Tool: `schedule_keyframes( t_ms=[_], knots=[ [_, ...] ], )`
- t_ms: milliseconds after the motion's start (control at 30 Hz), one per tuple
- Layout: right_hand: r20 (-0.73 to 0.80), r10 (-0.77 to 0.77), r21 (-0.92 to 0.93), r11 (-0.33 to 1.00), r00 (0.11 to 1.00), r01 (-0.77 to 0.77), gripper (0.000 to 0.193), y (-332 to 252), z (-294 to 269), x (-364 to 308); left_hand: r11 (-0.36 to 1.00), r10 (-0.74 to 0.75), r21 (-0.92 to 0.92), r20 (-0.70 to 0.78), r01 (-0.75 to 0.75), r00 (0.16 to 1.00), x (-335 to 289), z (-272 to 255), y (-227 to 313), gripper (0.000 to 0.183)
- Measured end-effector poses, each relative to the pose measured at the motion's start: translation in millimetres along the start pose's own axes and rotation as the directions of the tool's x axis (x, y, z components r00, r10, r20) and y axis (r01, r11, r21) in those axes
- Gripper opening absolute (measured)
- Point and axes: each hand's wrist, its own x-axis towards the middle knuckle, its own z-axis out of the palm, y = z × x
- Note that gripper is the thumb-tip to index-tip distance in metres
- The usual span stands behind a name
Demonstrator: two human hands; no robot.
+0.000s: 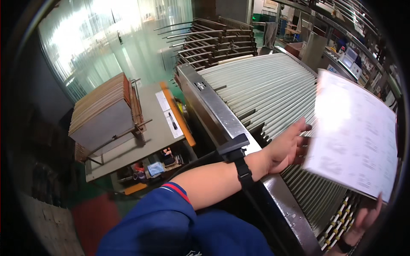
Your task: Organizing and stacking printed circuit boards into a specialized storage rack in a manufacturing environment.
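Note:
A thin white sheet [352,136] with faint rows of grey marks is held up at the right, tilted, with a bright glare on its upper left. My right hand [367,215] grips it at the lower right corner, a finger along the edge and the rest partly hidden. My left hand [286,149] reaches to the sheet's left edge with fingers apart; whether the fingertips touch it I cannot tell. A black strap with a dark device [237,158] circles my left wrist. Beneath both hands runs a conveyor of parallel grey rollers [260,85].
A metal side rail [222,115] borders the conveyor. To the left, a grey table [158,147] carries a rack of upright panels [104,111], papers and a pen [172,120]. Stacked metal racks [218,40] stand beyond. Rods with yellow rings [337,222] lie at the lower right.

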Motion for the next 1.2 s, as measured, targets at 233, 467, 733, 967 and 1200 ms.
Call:
schedule_keyframes(
  t_ms=[233, 467, 733, 967, 1200],
  knots=[
    [-0.534, -0.417, -0.588, 0.808, 0.735, 0.032, 0.06, 41.5, -220.2, 28.5, 0.94, 0.325, 0.227, -0.357, -0.256, 0.876, -47.8, -18.4, -15.5, 0.05],
    [-0.993, -0.04, -0.04, 0.999, 0.108, 0.004, 0.069, 87.9, -394.6, 37.5, 0.927, 0.366, 0.291, -0.576, -0.235, 0.731, -74.6, -5.8, -31.5, 0.046],
    [-0.855, -0.362, -0.386, 0.922, 0.37, 0.009, 0.055, -48.5, -449.2, 10.0, 0.899, 0.417, 0.39, -0.62, -0.2, 0.665, -70.0, -22.8, -30.1, 0.037],
    [-0.604, -0.439, -0.444, 0.879, 0.666, 0.177, 0.038, -68.1, -204.3, 58.6, 0.845, 0.468, 0.511, -0.57, -0.154, 0.676, -60.4, -14.2, -23.4, 0.05],
    [-0.324, -0.045, 0.212, 0.97, 0.945, 0.119, 0.035, 72.5, -11.0, 110.1, 0.846, 0.426, 0.521, -0.54, -0.11, 0.726, -59.2, -20.7, -24.7, 0.053]
  ],
)
